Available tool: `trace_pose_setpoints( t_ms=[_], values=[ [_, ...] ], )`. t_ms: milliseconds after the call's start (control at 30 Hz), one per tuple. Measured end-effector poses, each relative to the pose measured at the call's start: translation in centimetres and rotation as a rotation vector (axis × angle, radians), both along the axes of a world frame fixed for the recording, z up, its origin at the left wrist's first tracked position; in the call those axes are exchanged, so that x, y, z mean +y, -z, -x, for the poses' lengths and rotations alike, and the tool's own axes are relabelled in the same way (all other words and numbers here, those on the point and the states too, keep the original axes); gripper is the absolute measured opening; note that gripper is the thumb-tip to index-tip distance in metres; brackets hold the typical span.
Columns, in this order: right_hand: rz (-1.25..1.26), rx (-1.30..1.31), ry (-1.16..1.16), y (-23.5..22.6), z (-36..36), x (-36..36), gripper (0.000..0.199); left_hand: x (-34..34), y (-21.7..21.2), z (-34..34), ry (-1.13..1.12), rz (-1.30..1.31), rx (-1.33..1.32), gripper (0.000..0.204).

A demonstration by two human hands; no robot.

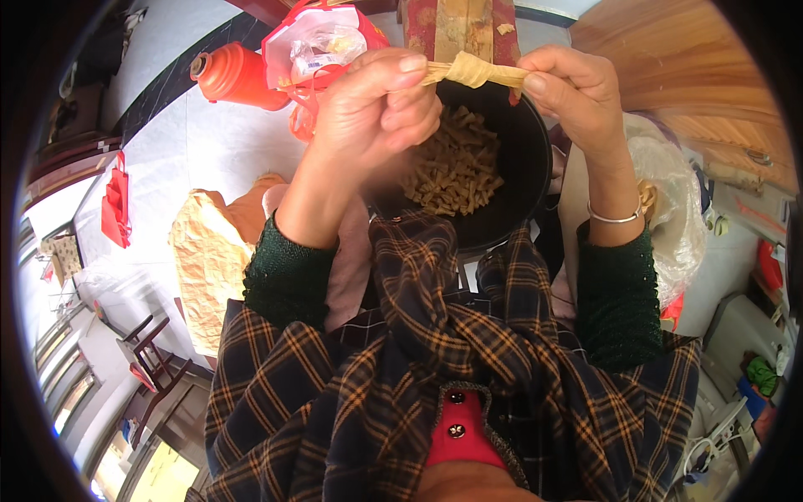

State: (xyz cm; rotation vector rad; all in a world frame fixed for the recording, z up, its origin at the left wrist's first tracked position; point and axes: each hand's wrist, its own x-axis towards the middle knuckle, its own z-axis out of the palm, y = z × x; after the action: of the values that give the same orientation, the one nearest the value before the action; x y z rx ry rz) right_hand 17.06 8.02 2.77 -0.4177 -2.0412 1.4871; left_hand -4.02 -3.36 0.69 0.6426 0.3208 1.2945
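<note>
While my left hand [376, 105] and right hand [573, 88] are pinching a pale yellow knotted strip [473, 71], fingers clamped on its ends, the round black bowl [527, 167] is already holding many tan knotted pieces [452, 171].

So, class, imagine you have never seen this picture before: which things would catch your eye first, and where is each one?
First, the two raised hands at the top centre: the left hand and right hand pinch the ends of a pale yellow knotted strip between them. Just below sits a black bowl heaped with small tan knotted pieces. At upper left, an orange flask lies on the white surface.
</note>
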Motion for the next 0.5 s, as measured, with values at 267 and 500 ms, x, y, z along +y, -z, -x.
trace_pose_setpoints(
  t_ms=[267,500],
  values=[
    [0.113,-0.133,0.026,1.5,0.6,0.3,0.015,1.0,0.1,0.9,-0.625,-0.307,1.465,0.033],
    [-0.199,-0.251,-0.020,0.9,0.4,0.0,0.011,1.0,-0.8,0.3,-0.017,-0.237,1.448,0.020]
  ],
)
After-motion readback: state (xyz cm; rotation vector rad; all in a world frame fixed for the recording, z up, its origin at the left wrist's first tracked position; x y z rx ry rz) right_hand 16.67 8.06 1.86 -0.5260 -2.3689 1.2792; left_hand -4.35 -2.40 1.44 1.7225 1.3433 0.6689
